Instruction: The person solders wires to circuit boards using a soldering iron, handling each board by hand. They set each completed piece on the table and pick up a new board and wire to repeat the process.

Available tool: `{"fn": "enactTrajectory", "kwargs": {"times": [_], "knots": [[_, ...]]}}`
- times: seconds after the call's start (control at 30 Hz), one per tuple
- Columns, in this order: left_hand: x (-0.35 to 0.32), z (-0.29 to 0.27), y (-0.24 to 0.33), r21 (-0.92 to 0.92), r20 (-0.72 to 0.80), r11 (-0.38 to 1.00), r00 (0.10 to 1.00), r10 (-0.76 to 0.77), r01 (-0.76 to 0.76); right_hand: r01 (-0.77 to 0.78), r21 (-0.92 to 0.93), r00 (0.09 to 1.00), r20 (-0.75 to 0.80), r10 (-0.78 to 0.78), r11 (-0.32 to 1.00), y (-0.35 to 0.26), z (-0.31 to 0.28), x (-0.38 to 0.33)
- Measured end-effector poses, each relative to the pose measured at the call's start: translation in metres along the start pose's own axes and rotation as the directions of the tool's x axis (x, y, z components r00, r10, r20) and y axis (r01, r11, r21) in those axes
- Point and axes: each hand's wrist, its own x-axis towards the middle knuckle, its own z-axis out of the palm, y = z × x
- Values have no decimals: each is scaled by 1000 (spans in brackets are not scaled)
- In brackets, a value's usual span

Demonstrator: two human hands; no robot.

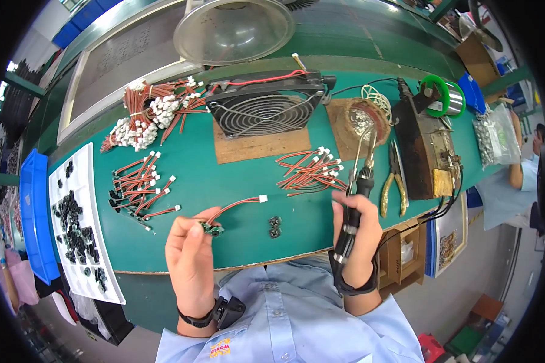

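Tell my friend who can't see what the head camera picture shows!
A person's left hand holds a small black part with red wires, while the right hand grips a soldering iron over a green workbench. Bundles of red wires and a fan lie behind.

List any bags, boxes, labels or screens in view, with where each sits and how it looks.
Clear plastic bag: far right of the bench, full of small silvery parts.
Cardboard box: under the bench's right end, brown, open on top.
Blue bin: left edge, long and shallow.
White tray: beside the bin, holding small black parts.
No screens visible.
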Motion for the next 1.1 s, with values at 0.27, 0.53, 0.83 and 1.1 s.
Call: {"fn": "enactTrajectory", "kwargs": {"times": [0.27, 0.53, 0.83, 1.1], "knots": [[-6, -1, -2, 78, -16, 996, 999, 41, -40, 199, -213, 972, 167, -165, 957, 11, 2, 4], [-5, -7, -1, 78, -3, 996, 999, 51, -51, 209, 72, 972, 98, -216, 975, 12, -17, -25], [-12, -18, 0, 153, -56, 976, 985, 163, -153, 323, 7, 908, 281, -312, 946, -5, -18, -28], [-21, -22, 4, 170, -44, 955, 966, 254, -243, 159, 180, 983, 66, -173, 971, 8, -31, -37]]}}
